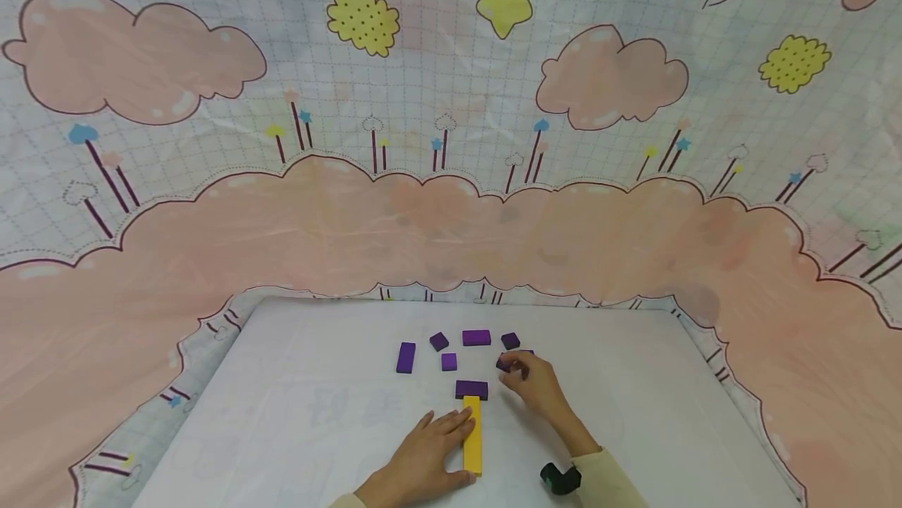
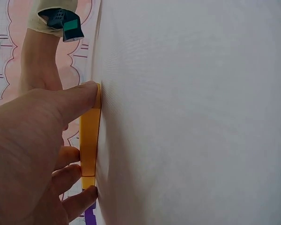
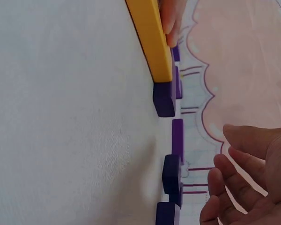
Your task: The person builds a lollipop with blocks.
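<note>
A long yellow bar with seams across it lies lengthwise, its far end against a purple block. My left hand rests along the bar's left side, thumb at the near end and fingertips toward the far end. In the left wrist view the thumb and fingers reach the yellow bar. My right hand hovers by a purple block at the right, partly covering it. In the right wrist view the right hand has loosely bent, spread fingers, apart from the blocks.
Beyond the bar lie several purple blocks, among them an upright-lying rectangle, a crosswise rectangle and small cubes. A dark wrist device sits at the right sleeve. A patterned cloth hangs behind the white table.
</note>
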The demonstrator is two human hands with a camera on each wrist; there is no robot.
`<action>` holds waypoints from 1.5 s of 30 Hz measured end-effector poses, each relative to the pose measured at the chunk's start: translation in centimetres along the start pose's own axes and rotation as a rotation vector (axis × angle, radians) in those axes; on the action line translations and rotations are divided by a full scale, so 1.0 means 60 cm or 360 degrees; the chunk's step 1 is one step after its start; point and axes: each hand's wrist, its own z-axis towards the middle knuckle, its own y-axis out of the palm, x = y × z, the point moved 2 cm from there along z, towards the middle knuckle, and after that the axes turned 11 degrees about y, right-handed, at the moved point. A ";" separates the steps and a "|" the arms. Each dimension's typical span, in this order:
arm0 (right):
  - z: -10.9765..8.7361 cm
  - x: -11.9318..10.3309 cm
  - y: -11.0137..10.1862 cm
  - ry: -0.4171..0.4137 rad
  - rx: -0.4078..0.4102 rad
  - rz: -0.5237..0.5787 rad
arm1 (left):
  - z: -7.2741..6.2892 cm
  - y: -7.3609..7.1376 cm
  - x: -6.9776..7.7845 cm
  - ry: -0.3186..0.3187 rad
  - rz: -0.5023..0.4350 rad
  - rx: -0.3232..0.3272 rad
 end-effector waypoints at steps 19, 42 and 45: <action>0.037 0.035 0.001 0.0119 0.0154 0.0014 | 0.003 -0.001 0.000 -0.0042 -0.0042 -0.0064; 0.050 0.046 0.013 0.0259 0.0101 -0.0138 | 0.003 0.000 0.002 -0.0026 -0.0031 -0.0064; 0.053 0.044 0.012 0.0242 0.0092 -0.0149 | 0.003 0.000 0.002 -0.0023 -0.0019 -0.0055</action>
